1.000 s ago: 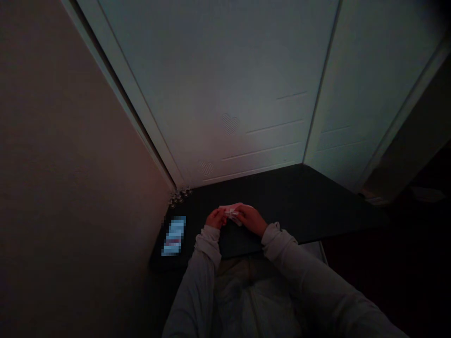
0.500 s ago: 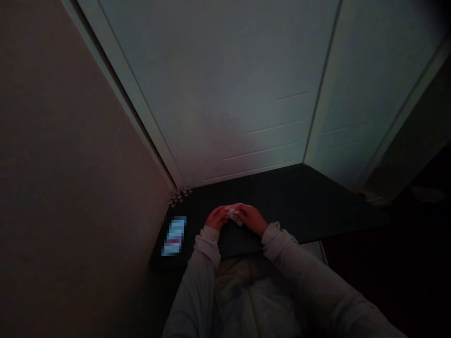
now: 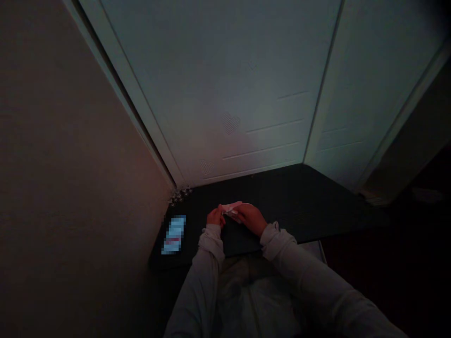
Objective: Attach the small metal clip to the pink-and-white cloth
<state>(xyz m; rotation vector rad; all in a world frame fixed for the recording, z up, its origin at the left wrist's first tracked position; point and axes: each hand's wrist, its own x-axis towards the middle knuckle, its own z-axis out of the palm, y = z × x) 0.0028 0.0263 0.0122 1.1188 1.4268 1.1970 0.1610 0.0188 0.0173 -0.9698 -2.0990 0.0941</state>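
Observation:
Between my hands is a small, pale pinkish, crumpled piece [image 3: 231, 207] that looks like thin paper or cloth; the dim light hides its exact kind. My left hand [image 3: 215, 216] pinches its left end with closed fingers. On the other side my right hand [image 3: 251, 217] is closed over its right part, with the knuckles up and the fingertips partly hidden. Both hands are just above the dark tabletop [image 3: 282, 202], near its front edge.
A lit, blurred-out phone-like screen [image 3: 174, 234] lies at the left of the table. Behind it, small shiny objects [image 3: 180, 194] cluster in the corner. White panels [image 3: 225, 84] with heart reliefs rise at the back, and a wall [image 3: 88, 188] borders the left.
My left hand has turned slightly and its fingers have drawn into a tighter pinch. The pale piece looks flatter and hangs down less. My right hand has barely shifted.

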